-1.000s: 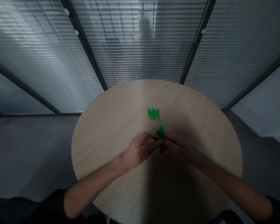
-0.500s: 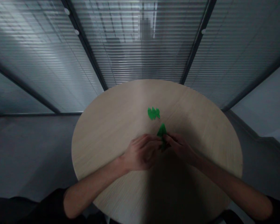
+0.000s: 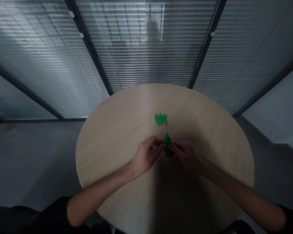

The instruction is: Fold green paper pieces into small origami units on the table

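Note:
A small piece of folded green paper [image 3: 167,139], diamond-shaped with a crease down its middle, is held between my two hands above the round table. My left hand [image 3: 147,154] pinches its left edge between thumb and fingers. From the other side, my right hand [image 3: 187,154] grips its right edge, thumb on the near face. Parts of the paper's lower half are covered by my fingertips. Just beyond it, several small green folded paper pieces [image 3: 160,119] lie side by side on the table, touching or nearly so.
The round light-wood table [image 3: 112,130] carries the work, with a dark shadow across its near right part. Behind it stand glass panels with blinds [image 3: 151,65] and dark frames. A white wall [image 3: 278,107] is at the right.
The folded green paper has shifted slightly left and turned to show its creased face. My left hand has changed its hold, with the thumb now at the paper's near left edge.

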{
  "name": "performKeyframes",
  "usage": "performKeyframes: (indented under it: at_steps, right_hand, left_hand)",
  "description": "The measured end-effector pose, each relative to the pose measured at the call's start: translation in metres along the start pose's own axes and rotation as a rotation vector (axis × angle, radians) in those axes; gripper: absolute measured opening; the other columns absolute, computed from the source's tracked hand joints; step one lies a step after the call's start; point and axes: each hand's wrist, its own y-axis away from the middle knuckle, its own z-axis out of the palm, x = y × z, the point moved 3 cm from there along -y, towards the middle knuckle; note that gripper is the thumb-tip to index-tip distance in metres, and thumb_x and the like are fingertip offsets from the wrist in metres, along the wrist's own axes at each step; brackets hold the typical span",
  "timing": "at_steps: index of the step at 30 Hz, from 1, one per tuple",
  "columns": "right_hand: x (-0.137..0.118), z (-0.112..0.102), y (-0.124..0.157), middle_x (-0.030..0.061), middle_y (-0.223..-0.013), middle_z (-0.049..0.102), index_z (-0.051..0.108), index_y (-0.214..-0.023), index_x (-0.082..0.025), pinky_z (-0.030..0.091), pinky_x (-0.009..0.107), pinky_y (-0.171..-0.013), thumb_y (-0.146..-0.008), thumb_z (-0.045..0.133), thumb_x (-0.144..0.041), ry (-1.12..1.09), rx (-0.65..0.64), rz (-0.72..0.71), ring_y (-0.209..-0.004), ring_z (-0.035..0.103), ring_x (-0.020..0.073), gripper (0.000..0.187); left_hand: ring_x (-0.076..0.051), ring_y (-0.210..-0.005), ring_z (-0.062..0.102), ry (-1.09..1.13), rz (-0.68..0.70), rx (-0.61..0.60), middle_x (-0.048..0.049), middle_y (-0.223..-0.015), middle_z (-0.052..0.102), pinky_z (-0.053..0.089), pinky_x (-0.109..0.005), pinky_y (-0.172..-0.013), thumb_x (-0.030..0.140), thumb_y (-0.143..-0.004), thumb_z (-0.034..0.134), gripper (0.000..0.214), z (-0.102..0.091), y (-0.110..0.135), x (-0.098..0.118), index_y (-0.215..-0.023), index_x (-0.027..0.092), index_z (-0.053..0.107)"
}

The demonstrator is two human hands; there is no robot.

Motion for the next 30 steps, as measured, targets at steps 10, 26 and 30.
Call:
performKeyframes:
  at_steps: [10,26,30]
  right_hand:
    - [0.002,0.000,0.001,0.0024,-0.071,0.066,0.068,-0.078,-0.017,0.047,0.027,-0.062,-0.099,0.054,-0.046,-0.036,-0.008,0.023,-0.065,0.061,0.0141,0.039]
    - [0.004,0.011,0.004,-0.0011,-0.071,0.056,0.062,-0.090,-0.017,0.053,0.027,-0.053,-0.089,0.067,-0.042,-0.671,-0.297,0.340,-0.056,0.056,0.0120,0.026]
    - [0.005,0.015,0.004,0.0011,-0.071,0.060,0.064,-0.087,-0.016,0.053,0.028,-0.057,-0.089,0.064,-0.042,-0.589,-0.350,0.286,-0.060,0.060,0.0138,0.027]
  left_hand:
    - [-0.013,-0.060,0.062,0.135,-0.107,-0.081,-0.0036,-0.071,0.066,0.051,-0.024,-0.054,0.042,-0.100,0.057,0.032,0.003,0.000,0.000,-0.091,0.013,0.066]
    - [-0.022,-0.096,0.071,0.484,0.024,-0.199,-0.0124,-0.112,0.065,0.061,-0.037,-0.085,0.044,-0.096,0.064,0.029,0.007,-0.006,0.012,-0.103,0.016,0.067]
    - [-0.019,-0.089,0.070,0.536,-0.023,-0.178,-0.0103,-0.103,0.065,0.061,-0.033,-0.077,0.042,-0.093,0.069,0.026,0.008,-0.007,0.009,-0.097,0.016,0.067]
